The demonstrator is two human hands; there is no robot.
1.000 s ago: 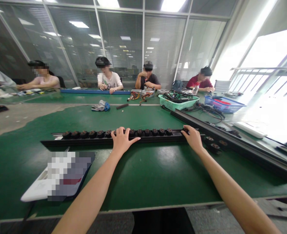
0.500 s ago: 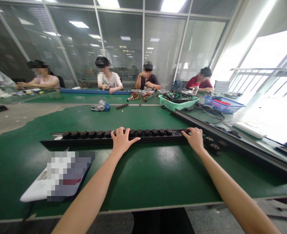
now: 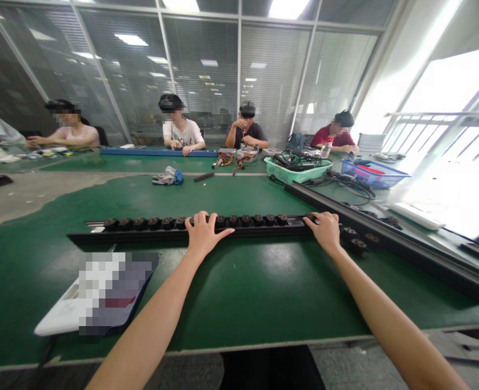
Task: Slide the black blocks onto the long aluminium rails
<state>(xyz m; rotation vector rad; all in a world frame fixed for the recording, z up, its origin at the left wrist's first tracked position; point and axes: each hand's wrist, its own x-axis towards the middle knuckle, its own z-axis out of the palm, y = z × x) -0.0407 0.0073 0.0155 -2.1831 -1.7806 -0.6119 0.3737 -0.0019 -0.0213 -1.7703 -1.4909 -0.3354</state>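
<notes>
A long black rail (image 3: pixel 264 232) lies across the green table mat, and a row of several black round knobs (image 3: pixel 154 222) sits in it. My left hand (image 3: pixel 202 234) lies on the middle of the rail, fingers stretched over the knobs and thumb spread to the right. My right hand (image 3: pixel 325 231) is at the rail's right end with its fingers curled over the end, beside the last knob (image 3: pixel 310 217). A few loose knobs (image 3: pixel 358 245) lie just right of that hand.
A second long black rail (image 3: pixel 406 246) runs diagonally at the right. A white device (image 3: pixel 60 317) lies front left. A green basket (image 3: pixel 294 172) and a blue basket (image 3: pixel 375 176) hold cables at the back. Several people sit along the far side.
My right hand has shifted slightly right and its fingers have curled down over the rail's end. My left hand has stayed put.
</notes>
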